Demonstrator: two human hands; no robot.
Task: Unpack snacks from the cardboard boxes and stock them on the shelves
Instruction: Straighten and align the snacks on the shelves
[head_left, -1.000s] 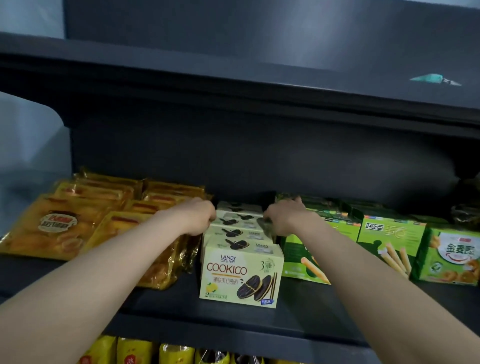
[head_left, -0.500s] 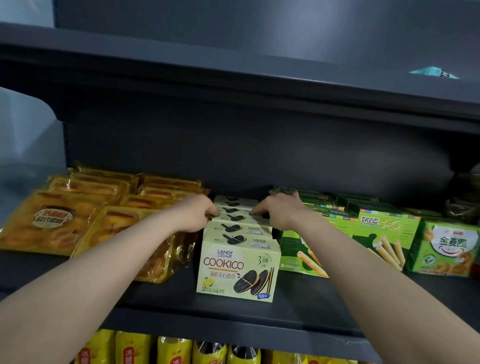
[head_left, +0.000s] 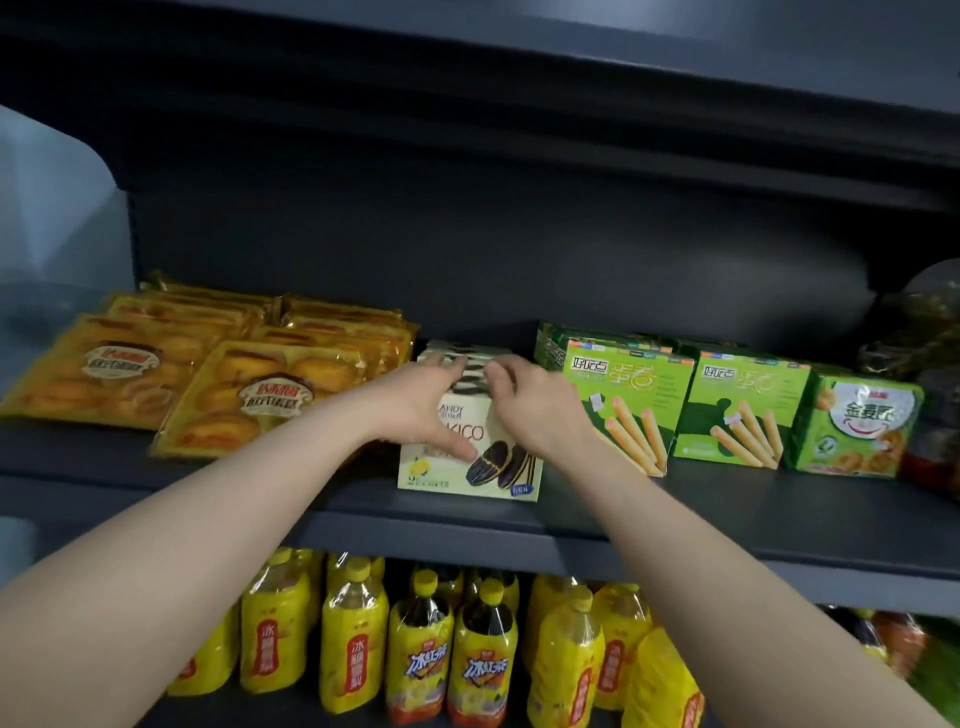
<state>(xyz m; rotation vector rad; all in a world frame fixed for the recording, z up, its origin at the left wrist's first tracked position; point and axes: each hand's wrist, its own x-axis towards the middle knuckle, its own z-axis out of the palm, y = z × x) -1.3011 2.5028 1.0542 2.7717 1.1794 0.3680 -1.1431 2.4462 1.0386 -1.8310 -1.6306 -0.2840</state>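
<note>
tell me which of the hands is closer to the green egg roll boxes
Right. The right hand sits directly beside the nearest green egg roll box, while the left hand rests on the Cookico box, farther away.

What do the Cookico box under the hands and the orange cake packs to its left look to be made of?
Cookico box: printed paperboard, it seems, with flat faces, crisp edges and a matte-to-satin look. Orange cake packs: clear glossy plastic film, likely over a tray; it shows wrinkles, glints and the cakes inside.
</note>
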